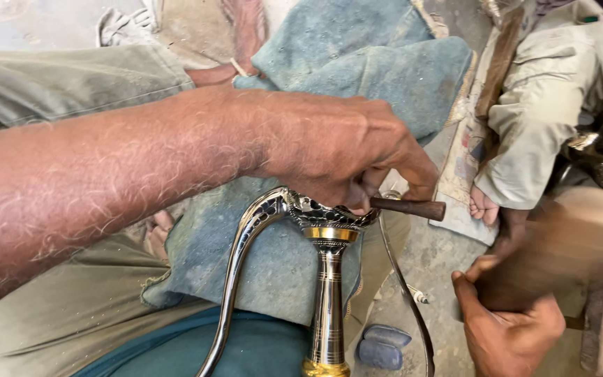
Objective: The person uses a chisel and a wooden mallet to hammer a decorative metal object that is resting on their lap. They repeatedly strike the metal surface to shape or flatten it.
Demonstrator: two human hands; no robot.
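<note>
The person's left hand [347,150] was closed over the top of a polished silver-coloured metal piece with a pierced, dark-patterned head, a brass collar and a slim ringed stem [328,279], its fingers curled tight around a short dark brown rod-shaped punch tool [407,207] that pointed sideways off the head toward the right edge of the view. The metal piece stood upright over a worn blue-grey cloth pad [357,63] spread across the person's lap, and a curved silver arm [242,258] swept down from its head toward the lower edge of the frame. The right hand [507,328] sat low at the right, fingers wrapped around a blurred brown wooden mallet-like block [567,244]; the blur hid the exact grip. The surface of the head already appeared fully patterned and polished, so the shaping and finishing looked largely done, in the inspector's judgement, with only local striking or setting at the head in hand. A thin curved wire [403,279] hung beside the stem. Another person's light grey sleeve [546,105] lay at the upper right corner.
</note>
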